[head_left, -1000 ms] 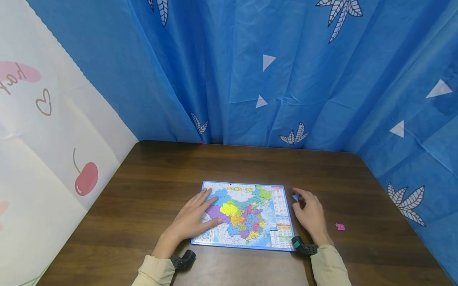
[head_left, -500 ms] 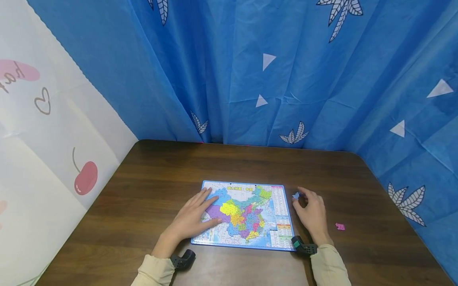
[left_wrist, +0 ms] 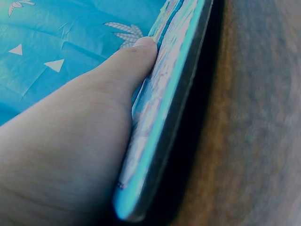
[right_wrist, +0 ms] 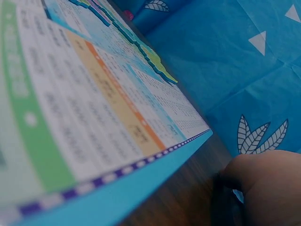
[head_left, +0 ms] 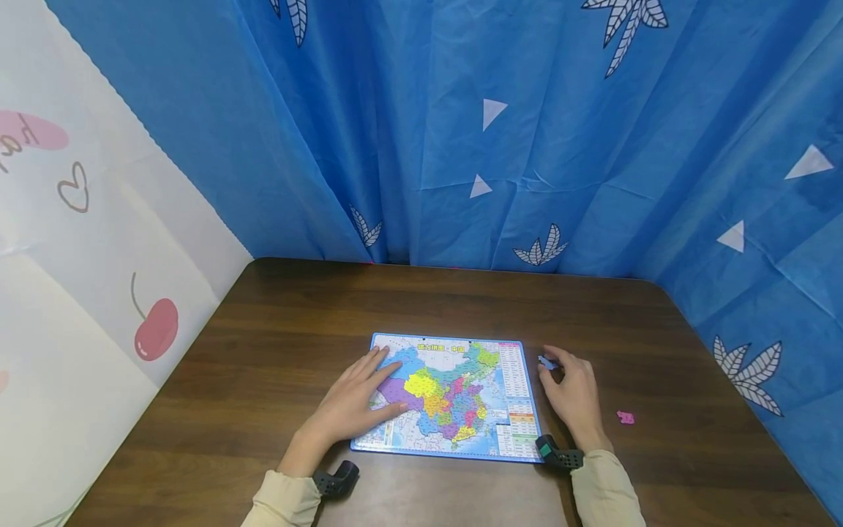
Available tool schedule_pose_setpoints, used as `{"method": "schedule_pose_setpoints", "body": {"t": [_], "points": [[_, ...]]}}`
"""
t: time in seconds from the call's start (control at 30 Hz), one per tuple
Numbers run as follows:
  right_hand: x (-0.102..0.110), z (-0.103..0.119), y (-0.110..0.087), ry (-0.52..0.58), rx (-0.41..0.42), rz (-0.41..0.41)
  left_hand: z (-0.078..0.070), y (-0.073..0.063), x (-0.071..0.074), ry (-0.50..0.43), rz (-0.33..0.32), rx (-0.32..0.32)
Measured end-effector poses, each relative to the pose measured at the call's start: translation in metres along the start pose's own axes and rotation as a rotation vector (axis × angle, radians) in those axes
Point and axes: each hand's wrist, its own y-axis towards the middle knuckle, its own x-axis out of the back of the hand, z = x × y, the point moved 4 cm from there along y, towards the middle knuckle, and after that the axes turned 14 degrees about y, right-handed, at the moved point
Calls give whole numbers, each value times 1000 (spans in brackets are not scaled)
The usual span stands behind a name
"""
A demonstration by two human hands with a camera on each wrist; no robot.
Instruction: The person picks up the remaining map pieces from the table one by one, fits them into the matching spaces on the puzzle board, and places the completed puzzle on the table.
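A map puzzle board (head_left: pixel 448 446) with a blue rim and coloured province pieces lies on the table. My left hand (head_left: pixel 356 399) rests spread on its left part, fingers straight; the left wrist view shows the thumb (left_wrist: pixel 136 54) along the board's face. Just off the board's right edge, my right hand (head_left: pixel 573 391) pinches a small blue puzzle piece (head_left: pixel 546 362) between thumb and forefinger. In the right wrist view the hand (right_wrist: pixel 268 188) hides nearly all of that piece. A pink puzzle piece (head_left: pixel 626 417) lies on the table to the right of this hand.
The dark wooden table (head_left: pixel 316 300) extends around the board on all sides. Behind it hangs a blue curtain (head_left: pixel 435 146) with leaf prints. A white printed cloth (head_left: pixel 99 241) borders the left side.
The blue puzzle piece has turned between the right thumb and forefinger, and the right hand has shifted very slightly. My left hand stays in place on the board.
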Motion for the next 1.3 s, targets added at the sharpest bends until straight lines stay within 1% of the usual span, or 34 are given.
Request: {"method": "schedule_pose_setpoints", "body": {"t": [0.13, 0.37, 0.77, 1.03, 1.2, 1.3], "points": [[0, 0, 0, 8, -2, -3, 0, 0, 1, -2, 5, -5], [1, 1, 2, 8, -13, -13, -1, 1, 4, -3, -8, -19], [4, 2, 5, 14, -48, 9, 1, 1, 4, 2, -8, -7], [9, -1, 3, -20, -35, 3, 0, 2, 2, -2, -6, -21], [9, -1, 2, -19, -11, -9, 0, 1, 0, -4, -6, -12], [9, -2, 2, -24, -16, -16, 0, 1, 0, -2, -2, -9]]}}
